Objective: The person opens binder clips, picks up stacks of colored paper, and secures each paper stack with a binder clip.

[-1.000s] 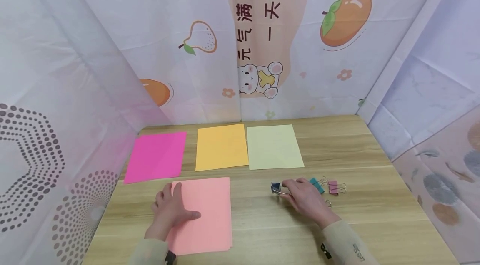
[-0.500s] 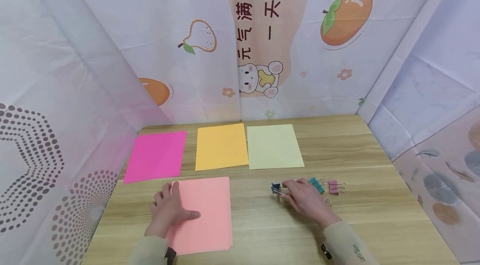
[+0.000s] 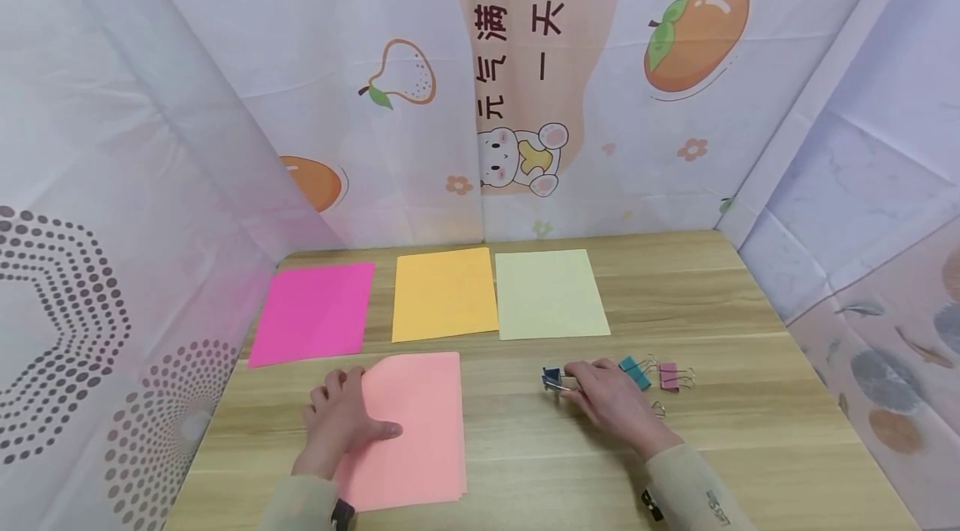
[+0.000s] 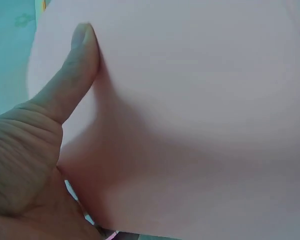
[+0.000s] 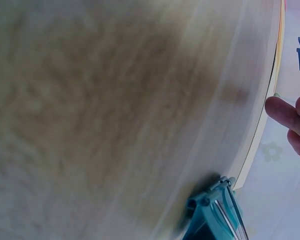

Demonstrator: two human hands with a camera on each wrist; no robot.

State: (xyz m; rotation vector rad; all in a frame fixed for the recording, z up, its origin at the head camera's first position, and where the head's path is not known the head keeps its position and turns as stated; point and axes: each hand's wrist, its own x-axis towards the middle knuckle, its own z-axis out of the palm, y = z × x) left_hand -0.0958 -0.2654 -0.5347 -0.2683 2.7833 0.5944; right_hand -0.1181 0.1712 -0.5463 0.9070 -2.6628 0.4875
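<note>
Near the table's front left lies a stack of salmon-pink paper sheets point(image 3: 420, 439). My left hand point(image 3: 337, 418) grips its left edge, thumb on top and fingers at the edge. The upper left corner bends up beside the fingers. In the left wrist view the thumb point(image 4: 80, 65) presses on the pale sheet; the fingertips are hidden. Right of the stack, my right hand point(image 3: 611, 406) pinches a dark blue binder clip point(image 3: 551, 378) by its wire handles, just over the table. That clip partly shows at the right wrist view's edge.
Behind the stack lie magenta paper point(image 3: 313, 314), orange paper point(image 3: 444, 295) and pale green paper point(image 3: 551, 295). A teal binder clip point(image 3: 634, 372) and a pink binder clip point(image 3: 669, 375) lie beyond the right hand. Another clip's wire handle point(image 3: 658, 408) shows beside the wrist. Printed curtains surround the table.
The left fingers have drawn in at the stack's edge, and its upper left corner now bends up. My right hand stays in place with the dark blue binder clip.
</note>
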